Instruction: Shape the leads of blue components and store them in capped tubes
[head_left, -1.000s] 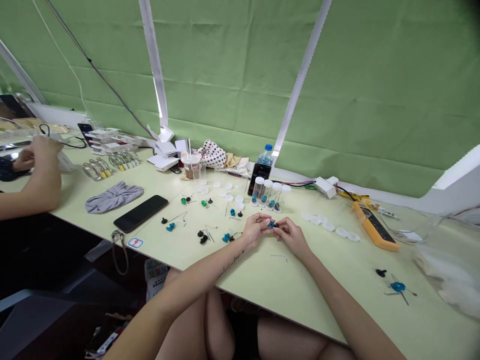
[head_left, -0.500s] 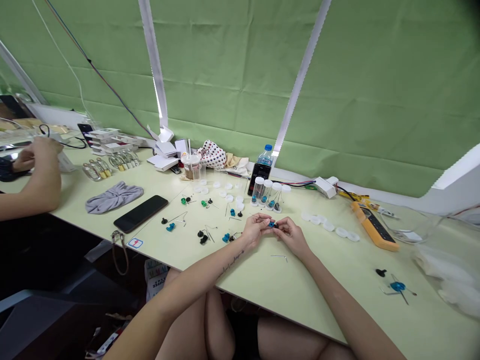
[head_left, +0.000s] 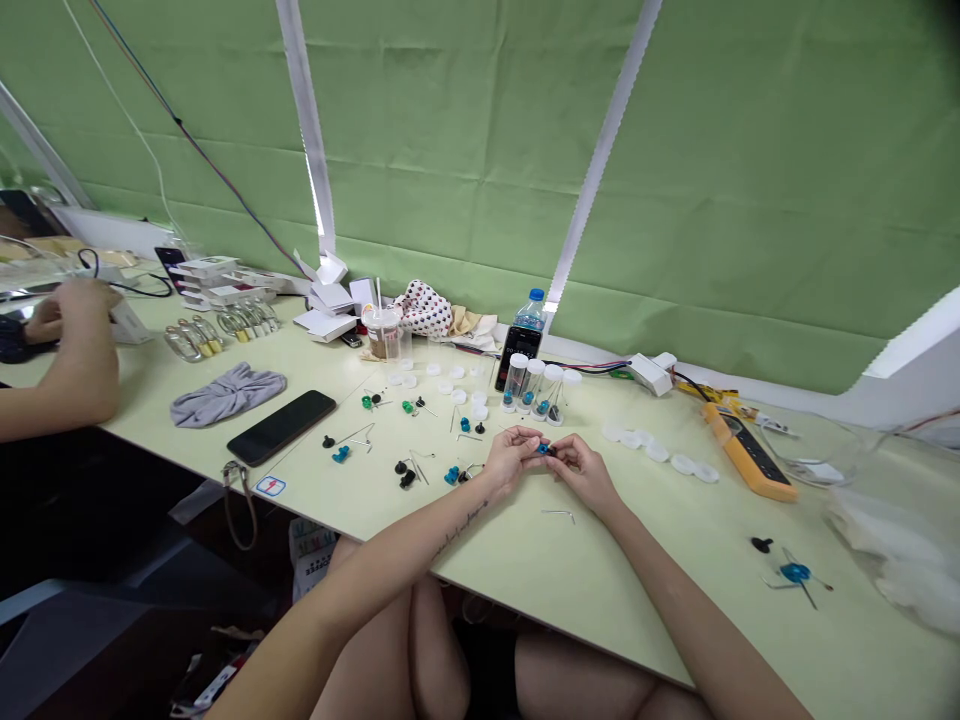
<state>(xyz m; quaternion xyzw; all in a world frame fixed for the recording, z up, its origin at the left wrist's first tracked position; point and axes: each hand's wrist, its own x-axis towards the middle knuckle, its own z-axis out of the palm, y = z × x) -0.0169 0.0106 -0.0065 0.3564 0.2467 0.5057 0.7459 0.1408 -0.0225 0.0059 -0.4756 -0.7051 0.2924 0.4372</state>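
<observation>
Nearest, at four o'clock from the left hand (head_left: 511, 460) and right hand (head_left: 588, 476), a blue part (head_left: 795, 573) lies on the counter (head_left: 600, 600) among thin metal rods, a black piece (head_left: 762, 546) just beside it. A bent metal rod (head_left: 559, 513) lies at six o'clock, near the hands. Both hands are closed at the fingertips, pinching a small blue-and-black piece (head_left: 543, 449) between them. At nine o'clock, blue fittings (head_left: 452, 475) lie near the left forearm, and a black phone (head_left: 282, 427) well apart beyond. At three o'clock, white caps (head_left: 658, 454) lie between the hands and an orange meter (head_left: 751, 455). At twelve stand clear tubes (head_left: 534, 380); behind them are a propped phone (head_left: 523, 342), a bottle (head_left: 532, 313) and a green curtain (head_left: 435, 150).
</observation>
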